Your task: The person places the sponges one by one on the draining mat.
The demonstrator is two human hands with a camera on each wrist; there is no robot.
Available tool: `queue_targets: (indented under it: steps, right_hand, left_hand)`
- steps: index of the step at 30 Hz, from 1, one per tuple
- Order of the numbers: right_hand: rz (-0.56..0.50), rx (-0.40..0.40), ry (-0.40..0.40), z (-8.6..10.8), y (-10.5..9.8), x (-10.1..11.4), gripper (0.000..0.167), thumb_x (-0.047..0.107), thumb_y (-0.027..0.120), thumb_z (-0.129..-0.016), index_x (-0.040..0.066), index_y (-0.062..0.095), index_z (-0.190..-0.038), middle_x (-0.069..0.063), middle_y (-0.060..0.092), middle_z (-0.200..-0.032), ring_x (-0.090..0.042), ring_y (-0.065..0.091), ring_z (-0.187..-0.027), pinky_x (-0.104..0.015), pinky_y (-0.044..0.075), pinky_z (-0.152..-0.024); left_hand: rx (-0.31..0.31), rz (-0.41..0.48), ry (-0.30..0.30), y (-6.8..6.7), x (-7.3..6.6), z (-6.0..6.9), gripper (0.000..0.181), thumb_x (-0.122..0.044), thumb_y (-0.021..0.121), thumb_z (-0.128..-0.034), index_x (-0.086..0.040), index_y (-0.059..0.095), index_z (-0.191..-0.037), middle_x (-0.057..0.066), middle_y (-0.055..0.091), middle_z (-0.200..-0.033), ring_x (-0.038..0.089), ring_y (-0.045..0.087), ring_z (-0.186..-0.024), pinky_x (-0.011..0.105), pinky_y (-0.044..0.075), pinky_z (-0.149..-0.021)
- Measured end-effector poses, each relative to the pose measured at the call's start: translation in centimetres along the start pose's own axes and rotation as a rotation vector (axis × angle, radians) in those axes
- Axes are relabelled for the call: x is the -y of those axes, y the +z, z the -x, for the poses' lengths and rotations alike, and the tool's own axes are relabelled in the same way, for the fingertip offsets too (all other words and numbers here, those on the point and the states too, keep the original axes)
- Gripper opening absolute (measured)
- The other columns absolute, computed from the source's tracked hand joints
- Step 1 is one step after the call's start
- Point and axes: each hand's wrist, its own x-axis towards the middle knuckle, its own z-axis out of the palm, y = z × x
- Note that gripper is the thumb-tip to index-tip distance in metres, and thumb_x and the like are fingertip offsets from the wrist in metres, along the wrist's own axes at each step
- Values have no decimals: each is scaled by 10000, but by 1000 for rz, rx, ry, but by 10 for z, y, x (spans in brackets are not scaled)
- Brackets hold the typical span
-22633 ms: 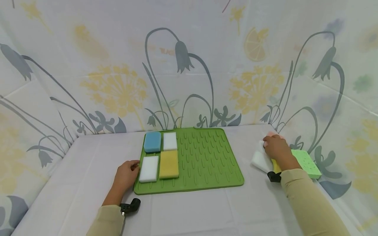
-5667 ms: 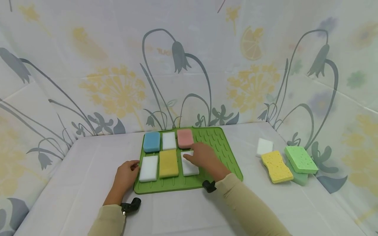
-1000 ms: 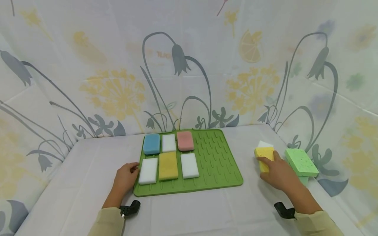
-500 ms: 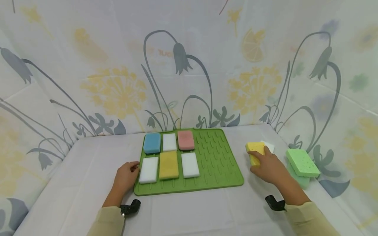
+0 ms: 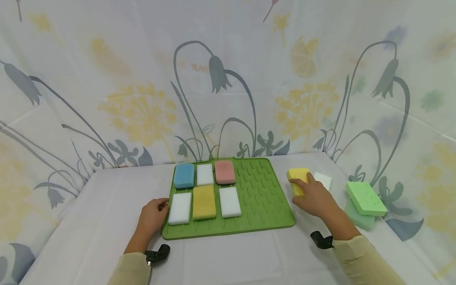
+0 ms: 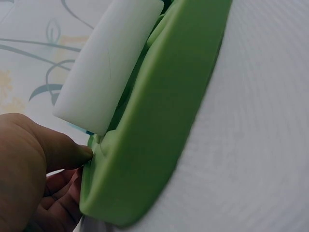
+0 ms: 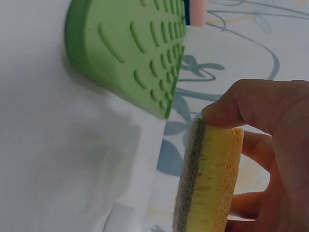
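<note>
My right hand (image 5: 315, 196) grips a yellow sponge (image 5: 298, 180) by its sides, right of the green ribbed mat (image 5: 260, 194). In the right wrist view, the sponge (image 7: 207, 179) shows a grey scouring layer and is held above the table. My left hand (image 5: 152, 215) pinches the mat's left edge; the left wrist view has its thumb on the raised rim (image 6: 99, 164). On the mat lie a blue sponge (image 5: 184, 175), a white sponge (image 5: 204, 174) and a pink sponge (image 5: 225, 172) behind, with a white sponge (image 5: 179, 208), a yellow sponge (image 5: 204, 202) and a white sponge (image 5: 230, 202) in front.
Behind my right hand, a white sponge (image 5: 322, 181) lies partly hidden on the white tablecloth (image 5: 228, 261). Farther right, a bright green sponge (image 5: 366, 198) rests on a paler green one (image 5: 360, 219). A flower-printed curtain (image 5: 228, 107) stands behind the table.
Over the last second my right hand has moved left toward the mat with the yellow sponge. Earlier, the pink sponge and another white one came onto the mat. My left hand has stayed put.
</note>
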Motion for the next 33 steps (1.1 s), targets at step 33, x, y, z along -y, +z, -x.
queue_targets:
  steps: [33]
  right_hand:
    - [-60, 18, -76, -58, 27, 50, 556, 277, 545, -879, 166, 487, -1420, -376, 226, -1505, -595, 409, -1248, -623, 450, -886]
  left_hand:
    - [3, 6, -7, 1, -1, 0, 346, -125, 534, -964, 14, 602, -1273, 176, 645, -1083, 271, 597, -979, 415, 504, -792]
